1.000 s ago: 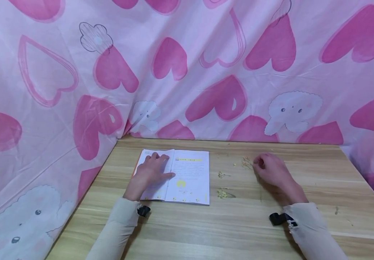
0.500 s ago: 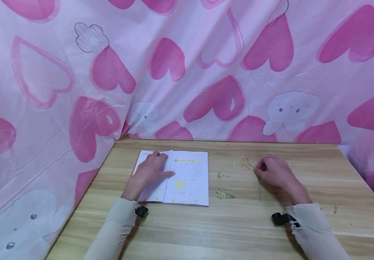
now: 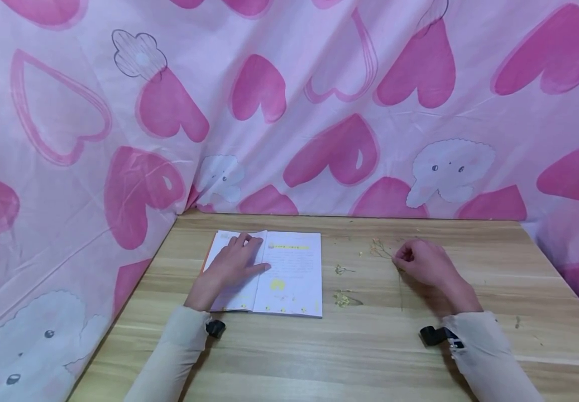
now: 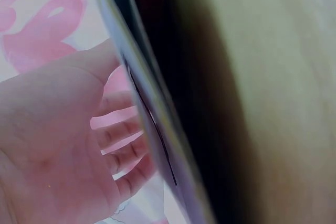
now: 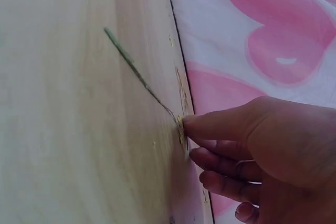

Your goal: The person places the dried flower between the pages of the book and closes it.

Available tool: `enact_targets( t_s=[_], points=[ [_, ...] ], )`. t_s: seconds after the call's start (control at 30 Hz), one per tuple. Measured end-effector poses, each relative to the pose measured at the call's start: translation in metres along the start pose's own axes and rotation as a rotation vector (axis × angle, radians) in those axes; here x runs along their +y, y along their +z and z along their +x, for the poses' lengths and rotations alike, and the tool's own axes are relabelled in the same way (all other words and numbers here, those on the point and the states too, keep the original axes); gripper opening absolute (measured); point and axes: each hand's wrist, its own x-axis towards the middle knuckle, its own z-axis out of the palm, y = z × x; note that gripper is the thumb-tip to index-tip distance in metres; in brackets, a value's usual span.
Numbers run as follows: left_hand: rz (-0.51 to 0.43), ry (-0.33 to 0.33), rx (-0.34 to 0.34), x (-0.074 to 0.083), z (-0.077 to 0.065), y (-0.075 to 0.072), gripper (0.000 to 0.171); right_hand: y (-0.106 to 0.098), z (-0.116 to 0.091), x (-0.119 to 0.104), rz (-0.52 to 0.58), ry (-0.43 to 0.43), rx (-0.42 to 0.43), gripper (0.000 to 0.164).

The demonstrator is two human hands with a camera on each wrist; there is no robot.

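An open book (image 3: pixel 294 279) with white printed pages lies on the table. My left hand (image 3: pixel 231 261) rests on its left page, fingers spread and thumb across the centre fold. The left wrist view catches the left hand (image 4: pixel 63 140) beside the page edges. My right hand (image 3: pixel 427 262) is low over the table to the right, thumb and forefinger pinching a dried flower sprig. The sprig's thin green stem (image 5: pixel 131 65) trails from the fingertips; its flower end is partly hidden by them. An orange dried sprig (image 3: pixel 378 248) lies just left of those fingers, its stem reaching them.
Between book and right hand lie a small dried sprig (image 3: pixel 341 269) and a yellow flower cluster (image 3: pixel 343 299). Tiny bits are scattered on the wooden table (image 3: pixel 289 357). A pink heart-patterned cloth (image 3: pixel 319 111) hangs behind and at the left.
My right hand has shifted very slightly to the right and keeps its pinch. The left hand stays on the page. The head view has shifted a little.
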Motion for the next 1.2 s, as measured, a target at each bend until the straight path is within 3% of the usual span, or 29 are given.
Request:
enact_targets(
  t_s=[0.5, 1.03, 1.2],
  points=[
    [-0.011, -0.013, -0.003, 0.000, 0.000, 0.002, 0.072, 0.010, -0.002, -0.005, -0.030, -0.015, 0.010, 0.014],
    [-0.036, -0.036, 0.000, 0.000, -0.001, 0.002, 0.075, 0.009, -0.003, -0.027, 0.011, -0.083, 0.128, 0.018],
    [-0.062, -0.004, 0.003, -0.001, -0.002, 0.003, 0.068, 0.016, -0.003, -0.041, 0.027, -0.130, 0.174, 0.014]
  ],
)
